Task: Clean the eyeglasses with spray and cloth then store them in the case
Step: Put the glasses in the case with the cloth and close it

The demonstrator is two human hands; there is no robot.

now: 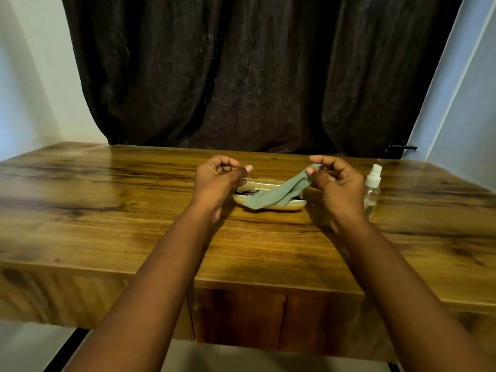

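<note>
Two bare forearms reach over the desk (112, 200): right hand (336, 183) pinches a green cloth (279, 193) draped across the open case (269, 204) at twelve o'clock, left hand (218, 181) curled empty, spray bottle (372, 187) at one o'clock.

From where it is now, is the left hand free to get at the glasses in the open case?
Probably not cleanly. The left hand holds nothing and hovers beside the open tan eyeglass case, but the grey-green cleaning cloth, pinched by the right hand, drapes across the case over the dark eyeglasses.
</note>
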